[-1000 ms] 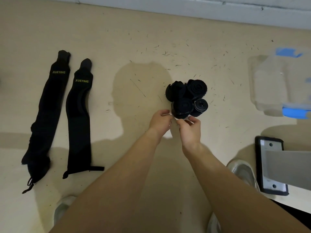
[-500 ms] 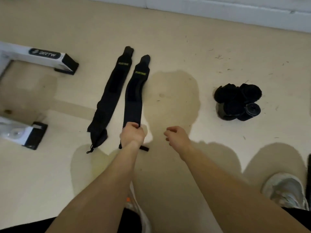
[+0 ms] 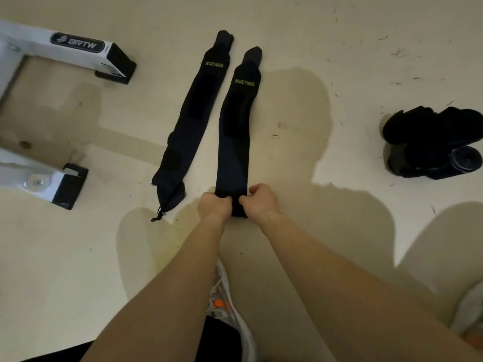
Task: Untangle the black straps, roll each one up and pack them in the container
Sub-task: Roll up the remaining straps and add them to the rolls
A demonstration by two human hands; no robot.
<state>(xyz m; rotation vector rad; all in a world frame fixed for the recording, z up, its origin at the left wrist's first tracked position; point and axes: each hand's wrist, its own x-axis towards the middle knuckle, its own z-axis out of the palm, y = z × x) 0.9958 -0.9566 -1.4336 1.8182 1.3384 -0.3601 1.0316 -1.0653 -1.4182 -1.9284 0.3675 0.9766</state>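
Pinching strap (image 3: 235, 131) near end, seemingly, in curled fingers of left hand (image 3: 214, 208), right hand (image 3: 261, 202); roll tight, keep edges aligned.

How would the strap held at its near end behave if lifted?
Probably floppy: the strap lies flat and slightly curved. Likely light: left hand and right hand grip only its end. Matte fabric should not slip.

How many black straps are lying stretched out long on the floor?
2. The left strap lies untouched; the right strap beside it has its near end gripped by the left hand and right hand. The rolled straps at right aren't counted.
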